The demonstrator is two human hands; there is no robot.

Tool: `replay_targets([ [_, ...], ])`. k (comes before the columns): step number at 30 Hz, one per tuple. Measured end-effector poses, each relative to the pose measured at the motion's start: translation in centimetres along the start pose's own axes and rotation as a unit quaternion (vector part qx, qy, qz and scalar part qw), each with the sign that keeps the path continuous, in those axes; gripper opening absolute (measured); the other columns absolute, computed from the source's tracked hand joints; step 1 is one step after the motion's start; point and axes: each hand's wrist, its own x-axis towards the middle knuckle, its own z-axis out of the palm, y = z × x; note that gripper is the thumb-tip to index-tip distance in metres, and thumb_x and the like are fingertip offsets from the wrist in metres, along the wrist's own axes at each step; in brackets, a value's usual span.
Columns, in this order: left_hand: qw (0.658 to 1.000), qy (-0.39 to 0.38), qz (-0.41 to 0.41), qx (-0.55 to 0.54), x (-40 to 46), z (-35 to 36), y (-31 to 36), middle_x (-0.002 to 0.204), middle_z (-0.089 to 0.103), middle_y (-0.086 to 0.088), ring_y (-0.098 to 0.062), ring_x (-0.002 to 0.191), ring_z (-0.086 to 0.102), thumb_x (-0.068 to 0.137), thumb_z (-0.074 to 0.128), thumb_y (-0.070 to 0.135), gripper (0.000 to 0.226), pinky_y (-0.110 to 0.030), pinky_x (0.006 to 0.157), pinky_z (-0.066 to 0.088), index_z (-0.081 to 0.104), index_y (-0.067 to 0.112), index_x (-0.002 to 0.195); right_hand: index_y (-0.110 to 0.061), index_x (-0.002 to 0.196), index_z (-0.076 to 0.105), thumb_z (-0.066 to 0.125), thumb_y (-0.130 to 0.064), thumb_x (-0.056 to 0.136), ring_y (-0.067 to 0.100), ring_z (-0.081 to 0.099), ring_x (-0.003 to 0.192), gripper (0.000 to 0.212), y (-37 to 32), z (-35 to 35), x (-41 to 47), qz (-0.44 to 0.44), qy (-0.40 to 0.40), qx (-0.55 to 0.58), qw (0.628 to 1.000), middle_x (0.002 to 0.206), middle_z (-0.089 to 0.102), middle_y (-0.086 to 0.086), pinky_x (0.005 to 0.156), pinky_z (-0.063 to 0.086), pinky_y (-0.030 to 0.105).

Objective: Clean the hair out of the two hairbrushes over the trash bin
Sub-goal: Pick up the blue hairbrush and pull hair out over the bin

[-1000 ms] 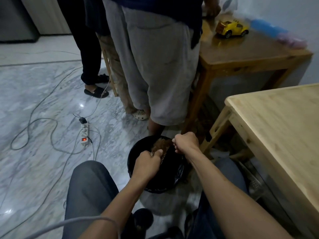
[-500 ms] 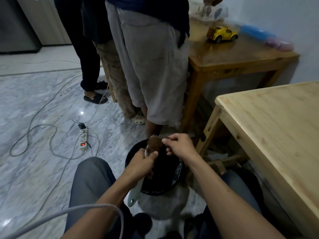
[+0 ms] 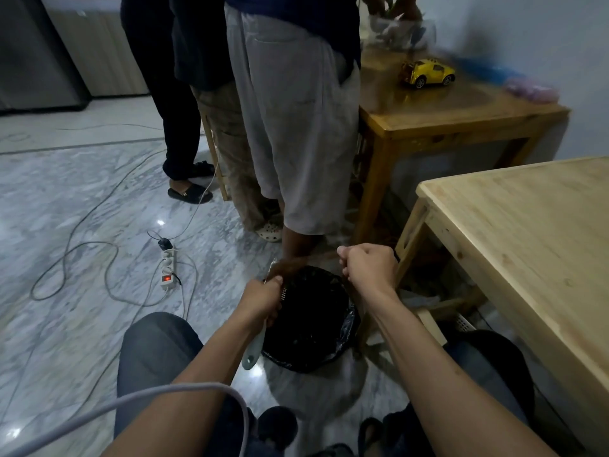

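Our left hand (image 3: 260, 301) grips the light, stiff pale-handled hairbrush (image 3: 255, 346) over the black-lined trash bin (image 3: 309, 351); our right hand (image 3: 369, 267) pinches its soft brown hair tuft (image 3: 288, 265), best taken near the bristles.

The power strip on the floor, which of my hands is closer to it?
Left. Your left hand, gripping the hairbrush at the trash bin's left edge, is nearer the power strip. Your right hand is fisted beyond the bin's far rim, farther right.

Black liner in trash bin (image 3: 309, 328), pale mint hairbrush (image 3: 255, 349) handle, brown hair (image 3: 286, 266), yellow toy car (image 3: 427, 72), grey-white marbled floor (image 3: 82, 225), white power strip (image 3: 168, 267) with red light.
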Motion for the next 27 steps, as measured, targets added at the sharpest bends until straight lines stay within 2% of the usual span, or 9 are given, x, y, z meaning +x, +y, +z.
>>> replay_targets([
  [3, 0.999, 0.009, -0.024, -0.028, 1.5, -0.4, 0.1, 0.060, 0.047, -0.013, -0.019, 0.040, 0.039, 0.101, 0.047, 0.022, 0.029, -0.022, 0.039, 0.030, 0.047, 0.003, 0.078, -0.024, 0.077, 0.075, 0.072, -0.029, 0.089, 0.017, 0.071, 0.087, 0.014, -1.5, -0.3, -0.3, -0.047, 0.056, 0.036, 0.997, 0.083, 0.076, -0.003, 0.095, 0.058, 0.046],
  [8, 0.998, 0.030, -0.053, -0.034, 2.5, -1.9, -2.0, 0.061, 0.045, -0.012, -0.021, 0.043, 0.040, 0.101, 0.046, 0.020, 0.025, -0.025, 0.041, 0.032, 0.048, 0.003, 0.083, -0.024, 0.089, 0.072, 0.067, -0.034, 0.095, 0.013, 0.070, 0.079, 0.013, -5.1, -3.0, 1.1, -0.149, 0.104, 0.041, 0.982, 0.083, 0.072, -0.004, 0.077, 0.059, 0.033],
  [11, 0.999, 0.004, -0.018, -0.035, 1.5, -0.8, -1.8, 0.061, 0.048, -0.013, -0.021, 0.042, 0.044, 0.101, 0.053, 0.026, 0.028, -0.021, 0.034, 0.035, 0.051, 0.002, 0.086, -0.027, 0.091, 0.072, 0.067, -0.038, 0.095, 0.017, 0.072, 0.083, 0.013, -4.3, -2.1, 1.8, -0.149, 0.024, -0.044, 0.988, 0.086, 0.074, -0.004, 0.082, 0.060, 0.040],
  [14, 0.999, -0.039, 0.009, -0.034, 0.2, -0.4, -1.5, 0.063, 0.050, -0.011, -0.020, 0.044, 0.046, 0.094, 0.061, 0.024, 0.024, -0.028, 0.043, 0.038, 0.052, 0.007, 0.081, -0.029, 0.101, 0.070, 0.066, -0.035, 0.095, 0.022, 0.073, 0.090, 0.010, -1.8, -1.0, 2.9, -0.070, -0.071, -0.139, 0.985, 0.096, 0.075, 0.003, 0.084, 0.063, 0.043],
  [17, 0.997, -0.057, 0.044, -0.025, -0.8, -1.1, -0.8, 0.070, 0.050, -0.011, -0.021, 0.052, 0.046, 0.087, 0.062, 0.026, 0.020, -0.032, 0.050, 0.038, 0.051, 0.010, 0.083, -0.015, 0.124, 0.069, 0.063, -0.021, 0.097, 0.021, 0.074, 0.083, 0.028, 1.0, -0.2, 3.2, 0.004, -0.143, -0.183, 0.973, 0.096, 0.076, 0.008, 0.079, 0.064, 0.038],
  [20, 0.997, -0.021, 0.069, 0.014, -1.1, -1.9, 0.1, 0.079, 0.061, -0.010, -0.022, 0.058, 0.054, 0.087, 0.059, 0.051, 0.038, -0.034, 0.052, 0.043, 0.053, 0.016, 0.101, -0.018, 0.147, 0.052, 0.061, -0.024, 0.090, 0.026, 0.071, 0.102, 0.058, 2.4, 0.3, 3.4, 0.015, -0.185, -0.244, 0.952, 0.132, 0.064, 0.011, 0.088, 0.062, 0.042],
  [23, 0.989, 0.024, 0.116, 0.085, -0.5, -2.4, 0.4, 0.084, 0.069, -0.009, -0.023, 0.061, 0.061, 0.083, 0.050, 0.074, 0.058, -0.034, 0.054, 0.045, 0.056, 0.019, 0.099, -0.027, 0.159, 0.033, 0.065, -0.028, 0.083, 0.030, 0.063, 0.115, 0.083, 2.0, 0.9, 3.3, -0.008, -0.218, -0.191, 0.957, 0.157, 0.032, 0.006, 0.082, 0.062, 0.041],
  [25, 0.983, 0.032, 0.142, 0.116, -0.4, -2.5, 0.6, 0.088, 0.070, -0.008, -0.024, 0.066, 0.063, 0.082, 0.048, 0.078, 0.061, -0.031, 0.055, 0.044, 0.058, 0.020, 0.099, -0.030, 0.159, 0.032, 0.072, -0.021, 0.083, 0.025, 0.068, 0.105, 0.087, 1.6, 1.6, 2.8, -0.022, -0.253, -0.110, 0.961, 0.156, 0.031, 0.002, 0.065, 0.060, 0.031],
  [27, 0.979, 0.030, 0.158, 0.128, -0.4, -2.3, 0.7, 0.084, 0.070, -0.008, -0.023, 0.065, 0.064, 0.084, 0.049, 0.076, 0.058, -0.031, 0.053, 0.041, 0.060, 0.021, 0.096, -0.026, 0.157, 0.038, 0.077, -0.020, 0.086, 0.022, 0.074, 0.095, 0.081, 1.4, 2.2, 2.2, -0.056, -0.284, -0.086, 0.953, 0.145, 0.046, -0.001, 0.060, 0.058, 0.028],
])
